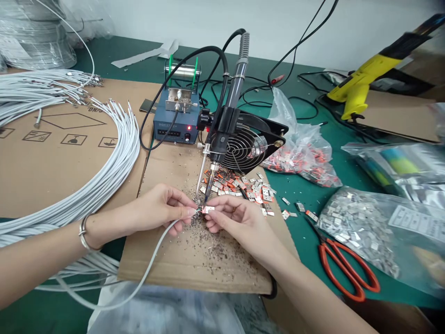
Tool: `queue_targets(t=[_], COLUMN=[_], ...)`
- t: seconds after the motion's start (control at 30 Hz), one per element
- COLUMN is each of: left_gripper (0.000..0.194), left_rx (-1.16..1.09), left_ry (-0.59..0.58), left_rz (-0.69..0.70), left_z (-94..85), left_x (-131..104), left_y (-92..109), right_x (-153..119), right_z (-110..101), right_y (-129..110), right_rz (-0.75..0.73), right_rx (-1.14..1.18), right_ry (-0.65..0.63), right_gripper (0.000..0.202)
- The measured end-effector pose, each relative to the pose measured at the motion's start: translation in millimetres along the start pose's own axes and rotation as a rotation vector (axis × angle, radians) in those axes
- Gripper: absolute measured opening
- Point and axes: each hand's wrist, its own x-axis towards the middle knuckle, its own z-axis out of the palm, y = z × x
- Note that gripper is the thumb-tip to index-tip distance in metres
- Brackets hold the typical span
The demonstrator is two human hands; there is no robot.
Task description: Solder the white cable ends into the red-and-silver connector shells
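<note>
Presumably for hands-free use, a clamp (205, 119) held the soldering iron (233, 93) tip-down while left hand (170, 208) pinched the white cable (160, 241), right hand (236, 215) the connector (209, 210).

The green bench (104, 58) bears a large cardboard sheet (62, 181) at left and a smaller cardboard piece (174, 264) near the middle. To the right lie red-handled scissors (342, 266), a clear bag of small metal parts (358, 227) and, farther back, a clear bag of orange-marked connectors (306, 155). A pale paper strip (139, 58) and dark cables (306, 99) lie along the far side.
</note>
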Motion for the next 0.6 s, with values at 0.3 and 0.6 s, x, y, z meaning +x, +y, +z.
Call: queue_targets(t=[0.3, 0.6], left_gripper=[0.010, 0.011], left_rx=[0.007, -0.004], left_ry=[-0.004, -0.011], left_rz=[0.024, 0.003], left_z=[0.5, 0.6], left_x=[0.5, 0.0], left_y=[3.1, 7.0], right_x=[3.7, 3.4], right_z=[3.0, 3.1], right_y=[-1.7, -3.5], right_rz=[0.020, 0.007], right_rx=[0.115, 0.092], right_ry=[0.008, 0.041], right_gripper=[0.017, 0.017])
